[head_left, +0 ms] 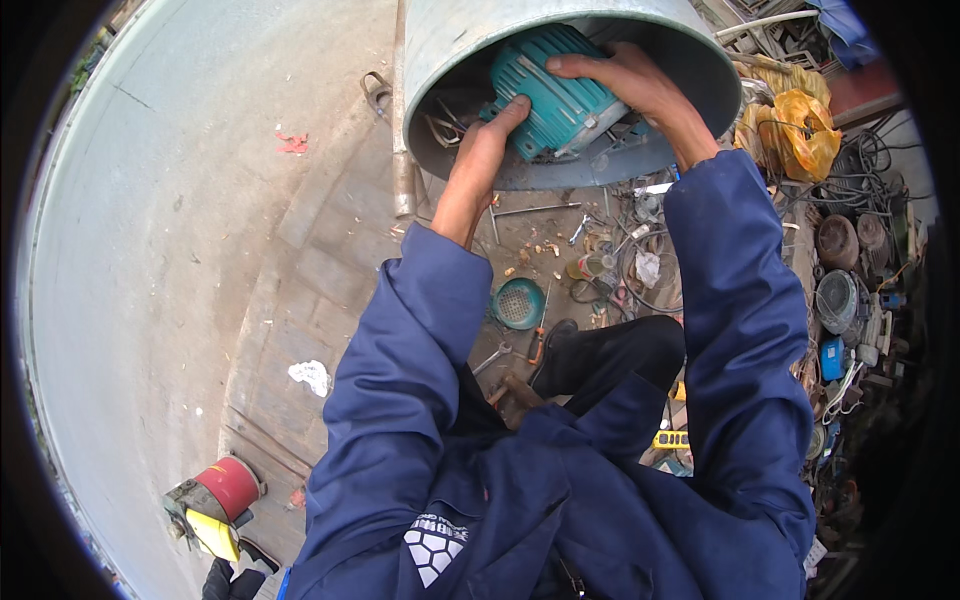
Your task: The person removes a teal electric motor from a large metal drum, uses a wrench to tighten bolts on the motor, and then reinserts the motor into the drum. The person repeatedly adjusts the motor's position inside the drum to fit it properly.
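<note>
You had the teal motor at the mouth of the grey drum, its ribbed body tilted and partly inside the rim. Your left grip was closed on its near left edge, thumb pressed on the ribbed side, the other fingers hidden. Your right grip was spread wider across the upper right of the motor, thumb lying along the ribs, the rest curled out of sight behind it. Whether the motor also rested on the drum's inner wall, you could not tell. Left of the drum stood or lay a pipe. Below, on the ground, a round teal cover lay near your shoe, with a screwdriver just beside it and a wrench underneath. A small spanner and a jar sat to its upper right. White paper lay to the left, well apart from a red cylinder at lower left. On your right, a yellow bag lay near the drum, with tangled cables just beyond it.
</note>
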Demonstrator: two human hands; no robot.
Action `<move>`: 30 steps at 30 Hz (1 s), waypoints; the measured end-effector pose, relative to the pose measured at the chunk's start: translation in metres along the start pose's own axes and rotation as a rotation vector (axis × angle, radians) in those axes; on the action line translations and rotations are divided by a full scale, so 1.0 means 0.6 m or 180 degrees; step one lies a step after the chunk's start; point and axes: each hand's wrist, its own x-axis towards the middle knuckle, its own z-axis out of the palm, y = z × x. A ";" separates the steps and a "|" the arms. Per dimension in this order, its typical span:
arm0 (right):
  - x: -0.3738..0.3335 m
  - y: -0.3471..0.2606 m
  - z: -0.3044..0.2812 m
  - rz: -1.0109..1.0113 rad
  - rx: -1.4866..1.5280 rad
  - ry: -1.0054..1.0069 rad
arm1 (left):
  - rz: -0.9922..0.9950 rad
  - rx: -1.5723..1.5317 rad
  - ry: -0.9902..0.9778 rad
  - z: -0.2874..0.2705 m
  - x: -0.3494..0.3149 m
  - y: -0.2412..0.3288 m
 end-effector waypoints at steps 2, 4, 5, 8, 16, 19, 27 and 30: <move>-0.008 0.002 0.000 -0.0088 0.0186 0.0127 | 0.0205 0.0665 0.0169 -0.007 0.009 -0.001; -0.013 0.003 -0.004 -0.0051 0.0389 0.0111 | 0.0351 0.1659 0.0493 -0.012 0.013 -0.001; -0.015 0.004 -0.008 0.0037 0.0475 0.0048 | 0.0351 0.1891 0.0549 -0.014 0.016 0.001; -0.019 0.005 -0.013 0.0248 0.0435 0.0070 | 0.0539 0.2140 0.0825 -0.020 0.031 0.011; -0.019 -0.008 -0.001 0.0503 0.0202 0.0270 | 0.1346 0.2761 0.1015 -0.036 0.094 0.018; -0.006 -0.015 0.013 0.0526 -0.0070 0.0401 | 0.1162 0.3347 0.0978 -0.035 0.108 0.021; 0.006 -0.034 0.034 0.0522 -0.0307 0.0231 | 0.1055 0.3730 0.1096 -0.046 0.093 0.014; 0.006 -0.038 0.047 0.0316 -0.0668 0.0404 | 0.1160 0.3571 0.1200 -0.047 0.099 0.013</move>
